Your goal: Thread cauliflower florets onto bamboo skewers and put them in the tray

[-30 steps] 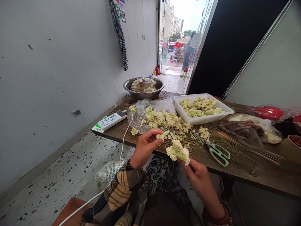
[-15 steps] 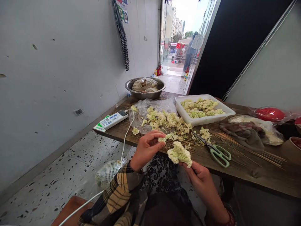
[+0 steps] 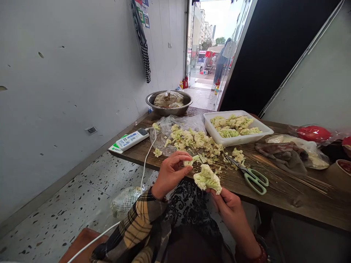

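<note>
Between the thumb and fingers of my left hand is a small cauliflower floret, its pale stem pointing right. My right hand pinches a larger cluster of cauliflower florets from below; whether a skewer runs through it is hidden by the fingers. The two pieces are close together but apart, over the table's near edge. Just beyond my hands lies a heap of cut cauliflower, partly on a clear plastic bag. Green-handled scissors rest to the right, their blades toward the heap.
A white tray holds skewered cauliflower at the back. Bamboo skewers and a grey cloth lie at right. A steel basin stands at the far end. A white device trails a cable off the left edge.
My right hand has shifted slightly left with the larger cauliflower cluster, nearer to my left hand. The left hand keeps its hold on the small floret, almost in place.
</note>
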### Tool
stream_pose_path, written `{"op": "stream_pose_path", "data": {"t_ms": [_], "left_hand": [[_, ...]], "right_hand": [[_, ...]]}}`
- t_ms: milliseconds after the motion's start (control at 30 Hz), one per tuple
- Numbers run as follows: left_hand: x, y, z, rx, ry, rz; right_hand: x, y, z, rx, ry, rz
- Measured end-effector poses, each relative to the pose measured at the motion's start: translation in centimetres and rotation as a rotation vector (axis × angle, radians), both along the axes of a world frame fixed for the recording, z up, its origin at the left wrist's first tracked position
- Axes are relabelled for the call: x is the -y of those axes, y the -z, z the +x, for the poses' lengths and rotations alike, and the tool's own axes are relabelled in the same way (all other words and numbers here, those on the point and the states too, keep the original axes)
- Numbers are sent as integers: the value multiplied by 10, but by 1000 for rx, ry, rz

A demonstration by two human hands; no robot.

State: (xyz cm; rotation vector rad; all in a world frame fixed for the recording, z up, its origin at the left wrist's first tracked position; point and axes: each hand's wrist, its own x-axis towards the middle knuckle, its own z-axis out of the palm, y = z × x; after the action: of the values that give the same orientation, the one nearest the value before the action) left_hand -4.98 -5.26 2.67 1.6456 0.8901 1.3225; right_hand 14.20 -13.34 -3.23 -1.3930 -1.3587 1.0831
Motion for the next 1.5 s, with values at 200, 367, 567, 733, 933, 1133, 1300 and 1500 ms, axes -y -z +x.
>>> {"op": "stream_pose_path", "data": {"t_ms": [200, 367, 567, 733, 933, 1133, 1300, 1500], "left_hand": [[-1, 2, 0, 20, 5, -11], [-1, 2, 0, 3, 6, -10], [0, 1, -1, -17, 33, -28], [2, 6, 4, -21, 51, -32], [3, 16, 10, 75, 167, -168], [-4, 19, 11, 364, 168, -434], [-4, 21, 24, 283, 218, -519], [-11, 17, 28, 253, 273, -607]], "right_hand": [[1, 5, -1, -29, 2, -14], [0, 5, -1, -45, 3, -19], [1, 7, -2, -79, 9, -27], [1, 8, -5, -96, 22, -15], [-4, 0, -5, -217, 4, -43], [-9, 3, -8, -386, 0, -118], [-13, 8, -12, -409, -2, -125], [-16, -1, -7, -481, -41, -190]]}}
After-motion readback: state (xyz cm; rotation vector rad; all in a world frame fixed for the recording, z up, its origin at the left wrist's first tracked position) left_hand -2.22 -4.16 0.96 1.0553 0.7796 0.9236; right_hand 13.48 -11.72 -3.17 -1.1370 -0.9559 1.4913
